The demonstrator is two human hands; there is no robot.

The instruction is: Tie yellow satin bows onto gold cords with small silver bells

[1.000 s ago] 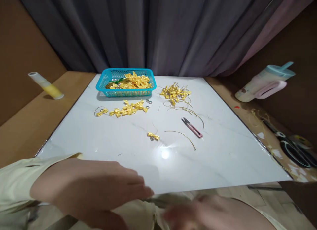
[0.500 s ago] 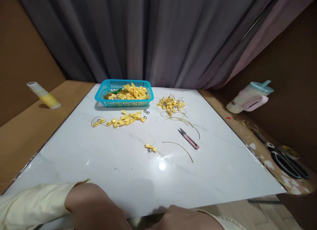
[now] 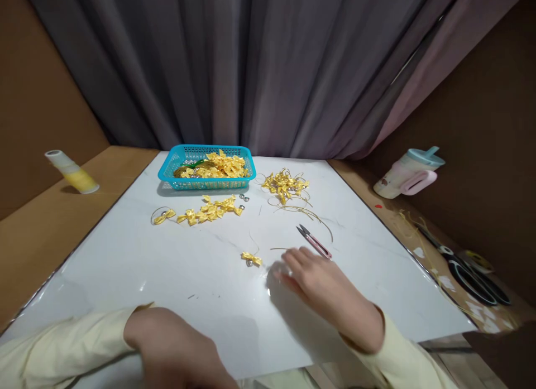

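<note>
My right hand lies on the white tabletop with its fingers stretched out and apart, holding nothing. Its fingertips are just right of a single yellow ribbon bow and below the pink thread snips; it covers most of a loose gold cord. My left hand rests at the table's near edge in a pale yellow sleeve; its fingers are out of sight below the picture. A row of yellow bows lies in front of a blue basket holding more bows. A pile of bows with gold cords sits right of the basket.
A white and yellow tube lies on the wooden desk at the left. A pink and teal jug lies at the right, with black scissors and scraps nearer me. A grey curtain hangs behind the table.
My right hand has come up from below the table edge and reached forward onto the tabletop over the loose gold cord. The left hand has drawn back toward me. The view has tilted slightly.
</note>
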